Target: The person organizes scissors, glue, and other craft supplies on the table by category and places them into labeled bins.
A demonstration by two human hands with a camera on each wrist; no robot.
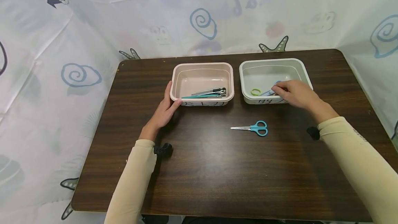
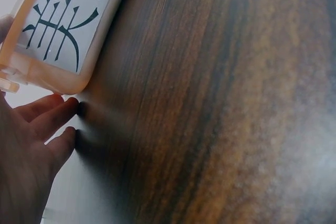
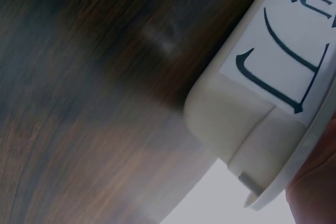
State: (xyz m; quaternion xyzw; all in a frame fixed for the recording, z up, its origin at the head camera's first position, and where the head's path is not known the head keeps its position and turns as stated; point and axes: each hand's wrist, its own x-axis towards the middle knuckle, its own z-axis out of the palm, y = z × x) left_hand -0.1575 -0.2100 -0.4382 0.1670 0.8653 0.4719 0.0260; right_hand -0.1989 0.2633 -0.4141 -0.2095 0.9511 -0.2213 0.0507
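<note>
My left hand [image 1: 163,110] holds the front left corner of a pink plastic bin [image 1: 175,78], thumb at the front rim and fingers along its side. Inside that bin lie a utility knife with a black-and-silver body [image 1: 217,90] and a slim teal tool [image 1: 199,96]. My right hand [image 1: 295,92] reaches over the front of a grey-green bin [image 1: 244,75], fingertips pinching a light-blue item [image 1: 268,93] that the hand partly covers. Beside it in this bin is a yellow-green loop [image 1: 256,92]. In the right wrist view the bin's wall hides the fingertips.
Blue-handled scissors [image 1: 258,128] lie on the dark wooden table [image 1: 217,175], in front of the gap between the bins, blades pointing left. Both bins carry white labels with black characters on their front walls. A patterned cloth [image 1: 140,16] hangs behind the table.
</note>
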